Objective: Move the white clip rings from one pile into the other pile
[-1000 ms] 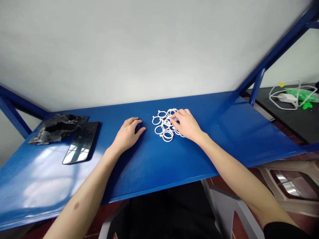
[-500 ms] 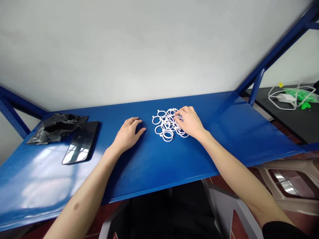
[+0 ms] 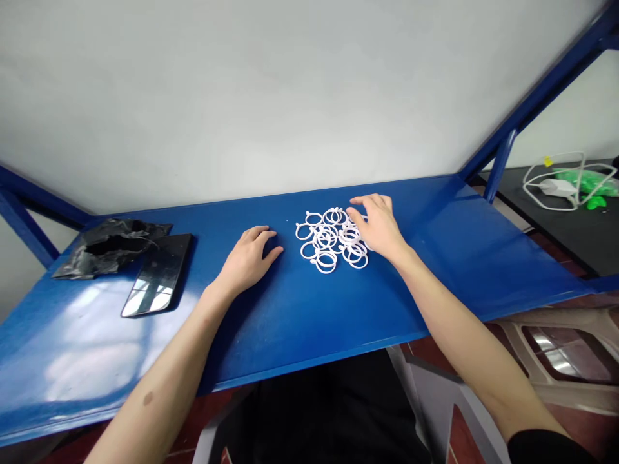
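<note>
A loose pile of several white rings (image 3: 325,241), each with a small knob or eyelet, lies on the blue tabletop (image 3: 290,322). They look like curtain rings. My right hand (image 3: 376,222) is over the right edge of the pile, thumb and fingers apart, and it covers some of the rings there. Nothing shows between its fingers. To the left of the pile, my left hand (image 3: 249,259) rests on the table with its fingers spread and holds nothing. A gap of bare table separates it from the rings.
At the left lie a crumpled black plastic bag (image 3: 104,248) and a dark smartphone (image 3: 159,274) touching it. Blue metal posts (image 3: 500,166) frame the table. On a dark surface at the far right are a white cable with a charger (image 3: 556,188) and green plastic (image 3: 592,183).
My right hand has lifted slightly and shifted right and away from me, its fingers opening wider. More rings on the right side of the pile now show. The left hand stays put.
</note>
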### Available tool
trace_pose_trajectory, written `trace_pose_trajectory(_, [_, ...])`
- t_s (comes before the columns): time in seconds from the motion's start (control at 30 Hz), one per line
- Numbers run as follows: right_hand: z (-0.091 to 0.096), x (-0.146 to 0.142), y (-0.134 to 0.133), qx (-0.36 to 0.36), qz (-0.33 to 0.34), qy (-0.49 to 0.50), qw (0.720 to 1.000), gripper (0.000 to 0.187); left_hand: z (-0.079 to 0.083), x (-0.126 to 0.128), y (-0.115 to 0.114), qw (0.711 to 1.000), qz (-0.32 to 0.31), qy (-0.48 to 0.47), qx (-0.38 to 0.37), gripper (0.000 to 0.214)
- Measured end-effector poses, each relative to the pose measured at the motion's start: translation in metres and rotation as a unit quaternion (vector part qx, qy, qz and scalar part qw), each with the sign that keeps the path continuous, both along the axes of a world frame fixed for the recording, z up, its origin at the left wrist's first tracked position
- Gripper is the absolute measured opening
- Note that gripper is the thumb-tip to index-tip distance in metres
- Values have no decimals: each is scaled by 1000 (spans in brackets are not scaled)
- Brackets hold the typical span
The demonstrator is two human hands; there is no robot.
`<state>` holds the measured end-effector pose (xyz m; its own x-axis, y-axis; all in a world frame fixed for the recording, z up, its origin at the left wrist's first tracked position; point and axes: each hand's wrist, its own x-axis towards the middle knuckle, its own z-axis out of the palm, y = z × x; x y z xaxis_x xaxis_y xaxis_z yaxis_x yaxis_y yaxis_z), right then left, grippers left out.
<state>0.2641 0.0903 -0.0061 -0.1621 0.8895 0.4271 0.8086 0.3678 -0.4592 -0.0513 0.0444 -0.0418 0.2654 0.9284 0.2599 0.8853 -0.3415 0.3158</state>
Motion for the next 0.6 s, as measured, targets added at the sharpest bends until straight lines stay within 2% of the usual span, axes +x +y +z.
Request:
trace_pose_trajectory(0.1, [-2, 6, 7, 0, -33, 3, 999, 32, 0, -1, 0, 1000, 0, -2, 1, 48])
trace_pose_trajectory(0.33, [-13, 10, 15, -99, -20, -35, 994, 28, -2, -2, 2, 1000, -5, 3, 5, 50])
trace_pose_trajectory(0.6, [-21, -2, 13, -76, 48, -18, 996, 31, -2, -3, 2, 1000, -4, -2, 8, 48])
